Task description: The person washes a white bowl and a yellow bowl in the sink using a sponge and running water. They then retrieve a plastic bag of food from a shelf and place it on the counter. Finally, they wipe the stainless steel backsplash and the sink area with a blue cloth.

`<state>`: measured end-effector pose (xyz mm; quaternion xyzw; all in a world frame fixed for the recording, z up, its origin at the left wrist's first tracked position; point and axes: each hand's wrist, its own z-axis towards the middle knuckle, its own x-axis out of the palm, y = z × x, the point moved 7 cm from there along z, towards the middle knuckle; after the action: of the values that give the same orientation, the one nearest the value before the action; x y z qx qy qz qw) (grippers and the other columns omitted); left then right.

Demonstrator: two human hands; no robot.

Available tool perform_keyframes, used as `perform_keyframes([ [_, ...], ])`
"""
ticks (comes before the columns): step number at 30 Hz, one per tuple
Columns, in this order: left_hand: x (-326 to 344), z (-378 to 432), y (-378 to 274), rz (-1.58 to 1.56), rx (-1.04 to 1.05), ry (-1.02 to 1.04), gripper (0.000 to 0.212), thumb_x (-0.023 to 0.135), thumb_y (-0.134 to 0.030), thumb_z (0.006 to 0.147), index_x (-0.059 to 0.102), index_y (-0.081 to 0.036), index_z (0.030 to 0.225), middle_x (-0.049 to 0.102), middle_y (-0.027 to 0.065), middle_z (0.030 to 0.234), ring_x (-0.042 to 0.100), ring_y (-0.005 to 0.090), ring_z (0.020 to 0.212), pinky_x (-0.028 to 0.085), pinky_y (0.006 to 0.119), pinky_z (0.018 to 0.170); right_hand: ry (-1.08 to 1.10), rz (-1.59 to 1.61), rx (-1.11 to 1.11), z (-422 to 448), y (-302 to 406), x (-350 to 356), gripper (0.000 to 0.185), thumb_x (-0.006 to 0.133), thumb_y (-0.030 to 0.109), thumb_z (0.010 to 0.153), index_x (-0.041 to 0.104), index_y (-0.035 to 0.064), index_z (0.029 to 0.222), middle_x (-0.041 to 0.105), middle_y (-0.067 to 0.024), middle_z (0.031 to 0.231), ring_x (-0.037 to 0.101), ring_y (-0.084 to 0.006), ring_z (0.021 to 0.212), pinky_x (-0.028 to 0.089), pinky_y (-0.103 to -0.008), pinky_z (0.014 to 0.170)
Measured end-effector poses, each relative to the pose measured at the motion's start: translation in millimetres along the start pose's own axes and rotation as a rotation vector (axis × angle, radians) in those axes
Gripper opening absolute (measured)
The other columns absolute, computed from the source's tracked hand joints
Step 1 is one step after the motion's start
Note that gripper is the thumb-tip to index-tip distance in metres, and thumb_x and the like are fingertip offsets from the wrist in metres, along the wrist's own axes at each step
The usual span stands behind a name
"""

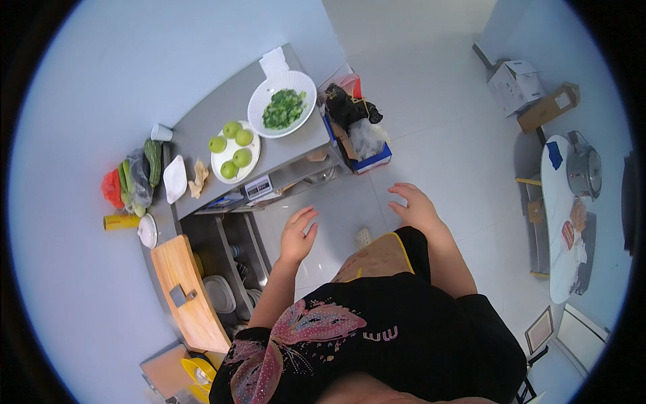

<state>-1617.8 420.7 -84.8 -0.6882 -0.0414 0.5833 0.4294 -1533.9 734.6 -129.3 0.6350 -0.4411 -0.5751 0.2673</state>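
Note:
My left hand (299,235) hangs over the floor in front of the metal counter, fingers apart, holding nothing. To its right, my right hand (415,207) is also above the floor, fingers spread, touching nothing. On the counter (202,106) a white plate (235,151) bears several green apples, and a white ribbed bowl (257,103) beside it holds chopped leafy greens (284,109). A piece of ginger root (200,179) and a white dish (175,180) lie left of the plate. Further down the counter, a cleaver (177,295) rests on a wooden cutting board (189,293).
Shelves with a digital scale (258,187) and dishes are under the counter. A blue-edged box (373,160) with bags stands at its end. At right are a marble-look table (555,202), an electric cooker (583,171) and cardboard boxes (547,108). Bagged vegetables (139,177) lie by the wall.

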Motion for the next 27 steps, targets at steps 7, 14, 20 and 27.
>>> perform_keyframes([
  [7,41.9,146.4,-38.2,0.220,0.079,-0.164,0.062,0.073,-0.007,0.083,0.053,-0.003,0.142,0.047,0.0185,0.153,0.044,0.0382,0.142,0.033,0.047,0.118,0.108,-0.010,-0.148,99.5,-44.0,-45.4,0.037,0.071,0.023,0.090,0.067,0.0088,0.124,0.061,-0.0165,0.135,0.056,-0.0353,0.125,0.048,-0.0419,0.102],
  [14,118.9,201.5,12.0,0.489,-0.274,-0.332,0.077,0.072,-0.019,0.089,0.035,0.002,0.153,0.035,0.0234,0.159,0.029,0.0414,0.150,0.022,0.054,0.122,0.375,-0.130,-0.252,204.4,-105.2,-100.0,0.035,0.070,0.024,0.090,0.067,0.0096,0.123,0.062,-0.0139,0.134,0.055,-0.0344,0.126,0.044,-0.0430,0.108],
  [20,151.7,214.0,21.1,0.557,-0.310,-0.488,0.081,0.074,-0.018,0.084,0.032,0.006,0.149,0.033,0.0266,0.155,0.026,0.0477,0.147,0.022,0.057,0.120,0.241,-0.036,-0.087,282.2,-163.3,-130.7,0.034,0.069,0.023,0.090,0.067,0.0090,0.121,0.066,-0.0120,0.124,0.061,-0.0331,0.116,0.049,-0.0420,0.099],
  [27,178.3,207.8,68.8,0.733,-0.141,-0.785,0.075,0.066,-0.005,0.074,0.036,0.004,0.143,0.040,0.0229,0.146,0.031,0.0444,0.142,0.020,0.058,0.121,0.344,-0.009,-0.092,318.1,-248.8,2.4,0.032,0.071,0.024,0.090,0.068,0.0114,0.120,0.067,-0.0123,0.118,0.063,-0.0335,0.111,0.052,-0.0431,0.092],
])
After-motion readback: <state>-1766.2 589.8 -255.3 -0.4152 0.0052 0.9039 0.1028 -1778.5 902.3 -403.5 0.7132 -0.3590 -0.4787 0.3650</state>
